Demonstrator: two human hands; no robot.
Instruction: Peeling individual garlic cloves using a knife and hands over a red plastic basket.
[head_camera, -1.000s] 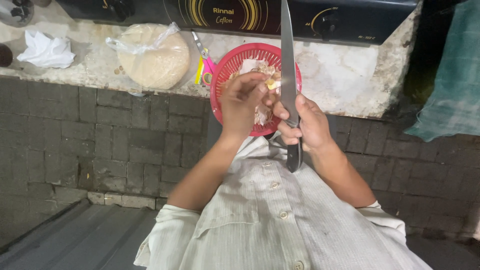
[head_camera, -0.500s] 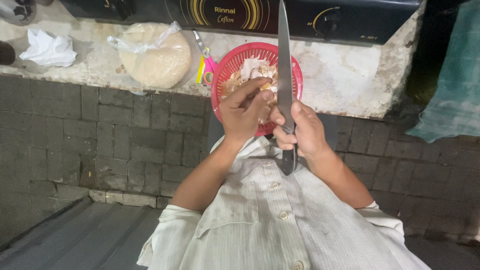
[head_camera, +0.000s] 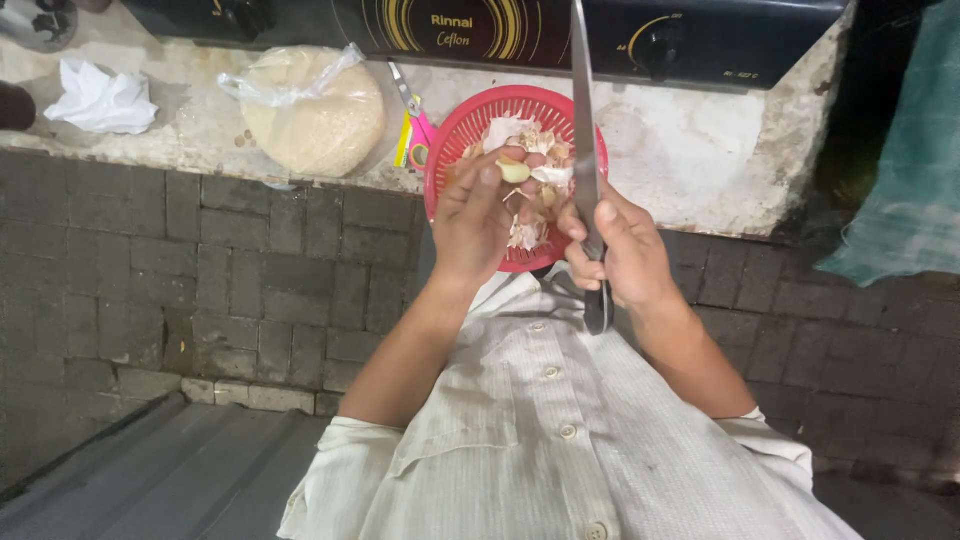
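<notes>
At the counter's front edge, over the red basket (head_camera: 470, 125), we're pinching a garlic clove (head_camera: 514, 171) in left hand (head_camera: 475, 215); right hand (head_camera: 625, 250) fisting the knife (head_camera: 582, 130); clove's light, slippery, likely best gripped by ends

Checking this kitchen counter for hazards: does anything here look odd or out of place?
The knife stands out: the right hand grips it with the long blade pointing up and away, right beside the left hand, which pinches a garlic clove over the red basket. The scissors lie wedged beside the basket.
</notes>
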